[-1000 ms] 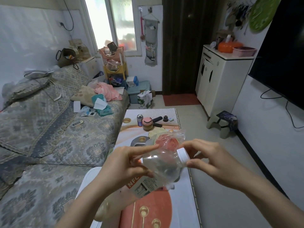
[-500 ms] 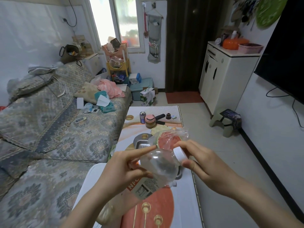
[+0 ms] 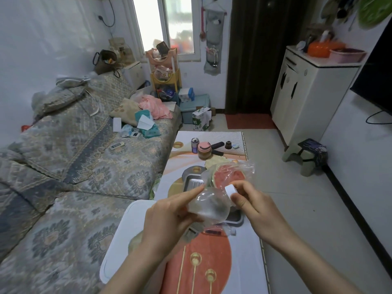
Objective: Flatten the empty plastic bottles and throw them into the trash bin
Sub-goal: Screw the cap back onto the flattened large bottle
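A clear empty plastic bottle [image 3: 209,205] is held tilted above the low table [image 3: 250,255], its neck pointing up and to the right. My left hand [image 3: 169,217] grips the bottle's body, index finger stretched along its shoulder. My right hand [image 3: 252,203] pinches the white cap [image 3: 230,190] on the bottle's neck with thumb and fingers. The bottle's lower part and label are hidden behind my left hand. No trash bin is identifiable.
On the table lie a watermelon slice in a plastic bag [image 3: 229,176], metal trays [image 3: 192,182], a drink can [image 3: 194,144], a pink-lidded jar [image 3: 204,150] and a white board [image 3: 129,230]. A patterned sofa [image 3: 74,166] runs along the left; a stool [image 3: 307,158] and cabinet [image 3: 307,98] stand right.
Both hands and the bottle have drawn slightly closer to me and lower. My right hand's fingers went from touching the cap loosely to closing around it.
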Demonstrator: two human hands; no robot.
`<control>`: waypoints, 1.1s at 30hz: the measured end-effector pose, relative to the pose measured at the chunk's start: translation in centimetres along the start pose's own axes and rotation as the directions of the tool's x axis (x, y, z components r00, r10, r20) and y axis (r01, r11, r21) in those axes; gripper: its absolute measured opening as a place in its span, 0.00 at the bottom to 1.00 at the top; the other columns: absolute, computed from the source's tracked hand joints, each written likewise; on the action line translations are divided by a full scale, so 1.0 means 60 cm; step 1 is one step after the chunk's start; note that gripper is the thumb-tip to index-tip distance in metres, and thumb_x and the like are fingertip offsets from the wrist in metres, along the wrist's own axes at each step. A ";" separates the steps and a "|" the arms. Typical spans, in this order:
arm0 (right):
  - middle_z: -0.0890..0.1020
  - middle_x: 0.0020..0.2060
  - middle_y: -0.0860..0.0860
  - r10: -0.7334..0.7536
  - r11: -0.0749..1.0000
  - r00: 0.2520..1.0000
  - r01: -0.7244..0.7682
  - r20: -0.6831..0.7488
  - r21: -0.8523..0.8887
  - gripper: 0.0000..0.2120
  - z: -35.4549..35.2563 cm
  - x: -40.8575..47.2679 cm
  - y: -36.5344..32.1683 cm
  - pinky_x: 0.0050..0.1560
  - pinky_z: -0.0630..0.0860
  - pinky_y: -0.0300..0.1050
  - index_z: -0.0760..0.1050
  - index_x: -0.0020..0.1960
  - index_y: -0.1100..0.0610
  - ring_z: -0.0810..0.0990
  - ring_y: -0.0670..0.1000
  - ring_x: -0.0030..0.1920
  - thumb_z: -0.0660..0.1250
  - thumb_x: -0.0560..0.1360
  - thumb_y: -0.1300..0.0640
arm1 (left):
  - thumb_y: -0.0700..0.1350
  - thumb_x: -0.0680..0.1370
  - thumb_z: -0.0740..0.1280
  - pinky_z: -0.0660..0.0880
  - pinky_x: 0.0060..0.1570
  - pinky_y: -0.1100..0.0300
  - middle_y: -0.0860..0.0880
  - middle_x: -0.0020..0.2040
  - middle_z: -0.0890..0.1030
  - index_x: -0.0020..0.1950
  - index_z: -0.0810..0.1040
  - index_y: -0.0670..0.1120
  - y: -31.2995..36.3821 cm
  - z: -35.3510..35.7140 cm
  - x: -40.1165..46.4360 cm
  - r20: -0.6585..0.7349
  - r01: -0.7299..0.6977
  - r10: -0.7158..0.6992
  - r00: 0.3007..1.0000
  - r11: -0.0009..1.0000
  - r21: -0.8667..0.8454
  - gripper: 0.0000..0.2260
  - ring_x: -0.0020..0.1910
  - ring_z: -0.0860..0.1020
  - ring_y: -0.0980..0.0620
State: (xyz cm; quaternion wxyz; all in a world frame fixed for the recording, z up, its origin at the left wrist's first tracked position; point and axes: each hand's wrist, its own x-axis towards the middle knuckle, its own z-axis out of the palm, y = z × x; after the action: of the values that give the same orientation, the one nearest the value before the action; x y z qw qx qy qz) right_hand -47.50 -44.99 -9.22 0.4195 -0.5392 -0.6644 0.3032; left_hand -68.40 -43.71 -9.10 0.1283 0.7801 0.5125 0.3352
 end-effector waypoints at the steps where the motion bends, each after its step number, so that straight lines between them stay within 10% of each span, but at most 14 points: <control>1: 0.81 0.42 0.52 0.020 0.999 1.000 -0.020 -0.013 0.041 0.07 0.002 0.003 0.001 0.39 0.73 0.37 0.74 0.52 0.50 0.78 0.48 0.40 0.61 0.76 0.50 | 0.44 0.63 0.80 0.77 0.33 0.56 0.57 0.30 0.81 0.59 0.72 0.71 -0.006 0.008 0.000 0.030 0.065 -0.063 0.998 0.993 -0.099 0.33 0.29 0.75 0.58; 5: 0.77 0.50 0.47 0.170 0.949 0.985 -0.173 0.034 0.263 0.27 0.020 0.001 0.019 0.45 0.77 0.33 0.67 0.63 0.43 0.77 0.38 0.46 0.67 0.65 0.43 | 0.37 0.64 0.79 0.73 0.33 0.70 0.63 0.35 0.82 0.57 0.76 0.66 -0.025 0.033 0.001 0.043 0.193 -0.195 0.980 0.870 -0.455 0.31 0.27 0.76 0.64; 8: 0.76 0.59 0.49 0.260 0.870 0.943 -0.322 0.208 0.374 0.42 0.049 -0.016 0.044 0.52 0.79 0.42 0.60 0.70 0.46 0.78 0.46 0.57 0.73 0.60 0.48 | 0.32 0.65 0.77 0.78 0.40 0.68 0.55 0.47 0.86 0.56 0.79 0.58 -0.038 0.049 -0.005 0.036 0.239 -0.286 0.958 0.719 -0.652 0.27 0.44 0.83 0.58; 19: 0.84 0.51 0.55 0.375 0.787 0.860 -0.493 0.345 0.371 0.21 0.148 -0.039 0.115 0.52 0.81 0.52 0.73 0.59 0.52 0.84 0.53 0.49 0.71 0.70 0.67 | 0.38 0.69 0.75 0.78 0.45 0.66 0.56 0.55 0.83 0.62 0.77 0.53 -0.092 0.121 -0.082 0.159 0.464 -0.523 0.838 0.528 -0.711 0.23 0.53 0.81 0.59; 23: 0.79 0.55 0.59 0.430 0.786 0.840 -0.529 0.331 0.321 0.21 0.172 -0.039 0.147 0.51 0.81 0.54 0.72 0.56 0.50 0.83 0.55 0.49 0.71 0.70 0.68 | 0.53 0.73 0.71 0.70 0.55 0.73 0.70 0.58 0.77 0.64 0.71 0.61 -0.138 0.116 -0.117 0.203 0.589 -0.575 0.793 0.638 -0.496 0.21 0.55 0.75 0.71; 26: 0.80 0.54 0.58 0.472 0.776 0.817 -0.563 0.331 0.282 0.19 0.187 -0.043 0.167 0.45 0.80 0.46 0.72 0.54 0.50 0.83 0.53 0.48 0.72 0.70 0.67 | 0.68 0.72 0.59 0.58 0.71 0.57 0.57 0.75 0.61 0.75 0.60 0.54 -0.202 0.111 -0.143 0.272 0.661 -0.648 0.712 0.748 0.052 0.34 0.73 0.61 0.56; 33: 0.84 0.44 0.49 0.588 0.734 0.756 -0.648 0.288 0.204 0.19 0.219 -0.043 0.200 0.48 0.81 0.51 0.74 0.51 0.50 0.84 0.51 0.44 0.74 0.67 0.68 | 0.65 0.78 0.50 0.44 0.75 0.45 0.48 0.79 0.41 0.78 0.44 0.52 -0.344 0.135 -0.144 0.406 0.425 -0.669 0.622 0.725 0.542 0.32 0.78 0.45 0.46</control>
State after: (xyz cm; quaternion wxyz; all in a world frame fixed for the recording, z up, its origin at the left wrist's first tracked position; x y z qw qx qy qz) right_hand -53.40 -44.01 -26.19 0.2980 -0.6280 -0.4333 0.5737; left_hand -79.99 -41.08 -29.69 0.2155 0.6524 0.7216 -0.0851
